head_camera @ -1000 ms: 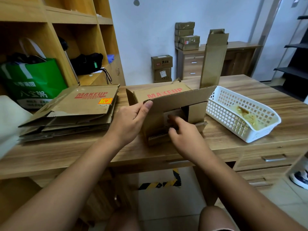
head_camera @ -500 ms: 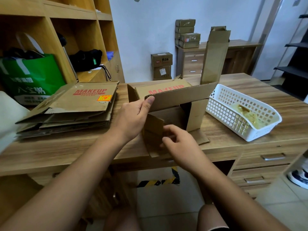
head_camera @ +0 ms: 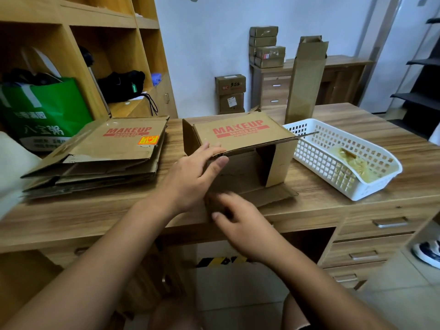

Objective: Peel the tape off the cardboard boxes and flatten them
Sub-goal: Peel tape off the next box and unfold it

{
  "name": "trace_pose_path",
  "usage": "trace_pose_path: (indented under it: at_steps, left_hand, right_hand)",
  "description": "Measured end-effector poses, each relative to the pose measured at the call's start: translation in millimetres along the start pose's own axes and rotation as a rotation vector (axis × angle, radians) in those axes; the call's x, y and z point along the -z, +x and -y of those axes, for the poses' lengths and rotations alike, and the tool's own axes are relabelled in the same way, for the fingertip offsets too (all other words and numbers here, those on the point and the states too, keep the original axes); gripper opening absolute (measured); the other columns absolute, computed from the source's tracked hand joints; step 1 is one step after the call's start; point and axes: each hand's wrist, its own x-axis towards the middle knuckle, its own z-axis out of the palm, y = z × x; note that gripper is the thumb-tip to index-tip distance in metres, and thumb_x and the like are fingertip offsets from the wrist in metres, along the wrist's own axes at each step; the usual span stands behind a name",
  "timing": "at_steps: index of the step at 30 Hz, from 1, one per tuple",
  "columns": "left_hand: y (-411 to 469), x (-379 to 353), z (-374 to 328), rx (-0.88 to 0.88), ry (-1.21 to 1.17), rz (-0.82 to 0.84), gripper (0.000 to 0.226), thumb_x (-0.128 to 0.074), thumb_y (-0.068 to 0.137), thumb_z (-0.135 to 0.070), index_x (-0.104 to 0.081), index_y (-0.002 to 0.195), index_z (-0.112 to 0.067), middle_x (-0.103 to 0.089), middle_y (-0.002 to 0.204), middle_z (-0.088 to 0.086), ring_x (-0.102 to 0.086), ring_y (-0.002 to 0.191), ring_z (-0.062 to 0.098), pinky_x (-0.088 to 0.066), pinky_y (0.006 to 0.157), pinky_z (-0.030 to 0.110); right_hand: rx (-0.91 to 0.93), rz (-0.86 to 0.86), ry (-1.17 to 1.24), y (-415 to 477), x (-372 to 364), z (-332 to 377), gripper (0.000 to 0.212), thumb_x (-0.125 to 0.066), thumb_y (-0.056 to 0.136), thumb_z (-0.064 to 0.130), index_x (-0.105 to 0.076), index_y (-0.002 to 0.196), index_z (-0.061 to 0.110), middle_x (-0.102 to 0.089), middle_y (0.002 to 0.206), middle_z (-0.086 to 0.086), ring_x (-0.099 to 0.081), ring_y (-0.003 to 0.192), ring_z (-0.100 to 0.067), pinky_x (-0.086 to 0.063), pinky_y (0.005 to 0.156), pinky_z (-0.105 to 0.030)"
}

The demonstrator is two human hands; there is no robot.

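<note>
A cardboard box (head_camera: 240, 136) printed with the red word MAKEUP sat on a wooden table (head_camera: 95, 215), close to its near edge, with its open end facing the person. One flap of the box stuck out level at the top, another stood upright on its right side, and a third lay flat on the table in front of the box. The person's left hand (head_camera: 192, 172) held the near left corner of the top flap, with its fingers laid over the flap and its thumb pressed up from beneath. The right hand (head_camera: 240, 222) was below the box opening, over the flap lying on the table; it was blurred, so I cannot tell whether its fingers gripped the flap or only touched it. Just left of the box lay a stack of flattened boxes (head_camera: 102, 158), the top one bearing the same red MAKEUP print and a small orange sticker. Just right of the box stood a white plastic basket (head_camera: 316, 160) with lattice walls, holding a yellowish wad of peeled tape (head_camera: 352, 160). Behind the box and to its right, a tall narrow carton (head_camera: 306, 79) stood upright on the table. Farther behind the box, small sealed parcels (head_camera: 266, 47) were stacked on a cabinet against a pale wall, and two more sat lower beside it. Well to the left of the box, wooden shelves (head_camera: 71, 25) held a green bag (head_camera: 45, 110).
</note>
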Motion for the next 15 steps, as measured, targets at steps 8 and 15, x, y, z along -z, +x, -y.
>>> trace_pose_path:
  at_steps: [8,15]
  left_hand:
    - [-3,4,3,-0.02,0.01,-0.039,0.079,-0.018,0.087,-0.076,-0.045,0.147,-0.033,-0.037,0.158,-0.001,-0.045,0.139,0.026,-0.039,0.112,0.047]
    - [-2,4,9,-0.1,0.043,-0.077,0.078,-0.018,0.089,-0.078,-0.051,0.143,-0.032,-0.047,0.15,-0.006,-0.034,0.144,0.008,-0.039,0.113,0.044]
  right_hand:
    - [-0.269,-0.269,0.156,23,56,-31,0.053,-0.052,0.103,0.021,-0.039,0.153,0.032,-0.062,0.102,0.019,-0.058,0.09,0.007,-0.047,0.065,-0.01]
    - [-0.206,-0.454,0.231,6,56,-53,0.057,-0.055,0.099,0.013,-0.039,0.152,0.028,-0.05,0.144,0.013,-0.049,0.127,0.002,-0.04,0.108,-0.02]
